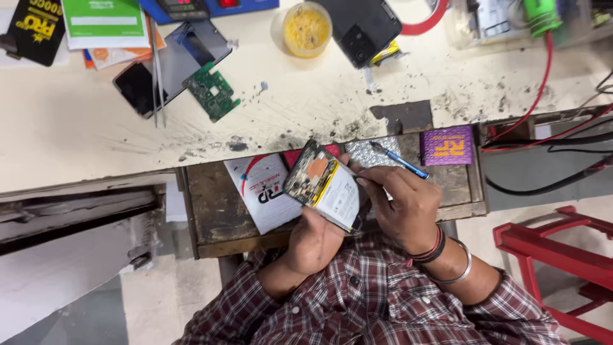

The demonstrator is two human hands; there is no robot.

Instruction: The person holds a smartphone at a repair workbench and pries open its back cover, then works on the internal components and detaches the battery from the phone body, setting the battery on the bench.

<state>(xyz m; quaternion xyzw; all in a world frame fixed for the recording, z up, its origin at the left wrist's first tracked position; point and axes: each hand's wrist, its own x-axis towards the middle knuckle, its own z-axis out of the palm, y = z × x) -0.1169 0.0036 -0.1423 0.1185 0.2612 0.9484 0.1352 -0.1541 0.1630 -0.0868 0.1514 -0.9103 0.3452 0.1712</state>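
Plaid sleeves at bottom edge. Left hand (316,239) cups an opened phone (325,186) from below, fingers closed round its lower edge; the phone sits tilted over the open wooden drawer (211,211), back cover off, white battery and orange patch showing, yellow strip along one side. Right hand (405,207), dark bands and a metal bangle at the wrist, pinches a blue-handled tool (399,160), fingers closed on it, tip pointing up-left just beside the phone's top edge. In the drawer: white flat packet (265,191) with red and black print under the phone, silver foil pouch (383,152) behind the tool, purple square box (447,145) at right. Red plastic stool (555,255) on the floor at right. On the scuffed cream bench (76,128): green circuit board (212,91), dark phone screen (172,64) with metal tweezers (157,76) across it, round yellow tub (306,29), black phone back (364,25), green-and-white card (102,19), black packet (35,29) with yellow print at far left, red cable (539,96) at right.
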